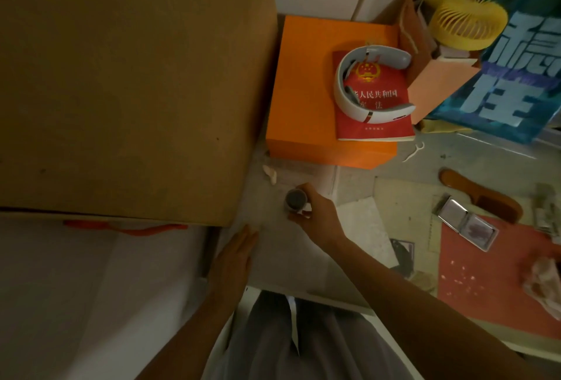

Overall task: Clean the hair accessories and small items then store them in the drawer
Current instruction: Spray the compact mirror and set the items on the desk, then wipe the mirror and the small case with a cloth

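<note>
My right hand [318, 215] grips a small round container [296, 200] with a dark top, fingers and thumb curled round its sides, just above the grey desk surface [285, 252] near the middle of the view. My left hand [233, 261] lies flat at about seven o'clock from it, fingers straight and together, resting by the desk's left edge beside the big brown cardboard box [130, 82]. That hand holds nothing.

At twelve to one o'clock from the container sits an orange box [300, 97] with a red booklet [376, 112] and a white neck-shaped device [358, 100] on top. Out at three o'clock lie a wooden comb [482, 194] and an open metal compact mirror [467, 222] on the cluttered side of the desk, with a crumpled tissue [543, 282] further toward four o'clock.

I judge I am early in the job, handling one small item while the comb and mirror wait untouched. No drawer shows here, so I cannot tell where it is. The next move, I reckon, calls for a steady hold on the little container while something wipes it; the tissue is well apart, so one hand must reach across to three or four o'clock without knocking the mirror
</note>
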A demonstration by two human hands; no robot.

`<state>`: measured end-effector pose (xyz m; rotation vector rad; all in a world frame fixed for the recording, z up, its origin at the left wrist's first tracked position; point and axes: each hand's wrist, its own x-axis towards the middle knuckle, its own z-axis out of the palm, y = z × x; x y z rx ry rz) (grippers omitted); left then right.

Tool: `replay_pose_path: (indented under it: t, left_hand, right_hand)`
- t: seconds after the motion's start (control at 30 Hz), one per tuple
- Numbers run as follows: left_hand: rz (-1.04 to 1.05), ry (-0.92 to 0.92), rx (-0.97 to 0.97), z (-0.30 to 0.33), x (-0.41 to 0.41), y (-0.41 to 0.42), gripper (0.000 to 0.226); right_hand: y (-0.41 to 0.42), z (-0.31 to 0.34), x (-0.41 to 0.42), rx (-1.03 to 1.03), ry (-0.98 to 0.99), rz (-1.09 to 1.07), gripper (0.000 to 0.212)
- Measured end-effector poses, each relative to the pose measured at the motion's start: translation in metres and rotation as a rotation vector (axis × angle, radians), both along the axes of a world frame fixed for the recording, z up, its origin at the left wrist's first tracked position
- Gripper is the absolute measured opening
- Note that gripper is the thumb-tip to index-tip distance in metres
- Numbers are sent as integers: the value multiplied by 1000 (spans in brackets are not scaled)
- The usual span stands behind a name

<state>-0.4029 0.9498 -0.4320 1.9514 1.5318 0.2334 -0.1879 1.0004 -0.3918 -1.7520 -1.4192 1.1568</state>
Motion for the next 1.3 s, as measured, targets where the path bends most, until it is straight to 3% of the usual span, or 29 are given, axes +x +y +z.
replay_pose_path:
  t: [0.23, 0.4, 0.6, 0.77, 0.9, 1.07, 1.3]
  left_hand:
    - [-1, -33, 108, -4, -9, 4, 45]
    - [106, -83, -79, 1, -3, 4, 44]
    - [154, -156, -88, 3, -4, -1, 29]
    - [327, -379, -237, 30, 9, 4, 39]
    - [364, -591, -400, 56, 30, 9, 53]
    - [181, -587, -377, 77, 55, 11, 42]
    - [42, -763, -373, 116, 87, 9, 31]
  right_hand:
    - [-6, 1, -5, 10, 6, -51, 47]
    - [-16, 1, -4, -5, 4, -67, 59]
    - [-42, -3, -2, -146, -32, -166, 70]
    - [-62, 4, -4, -265, 45, -246, 55]
    - [-66, 22, -6, -392, 277, -278, 41]
    - [-75, 52, -2, -395, 521, -366, 27]
    - [-89, 86, 22, -255, 599, -585, 14]
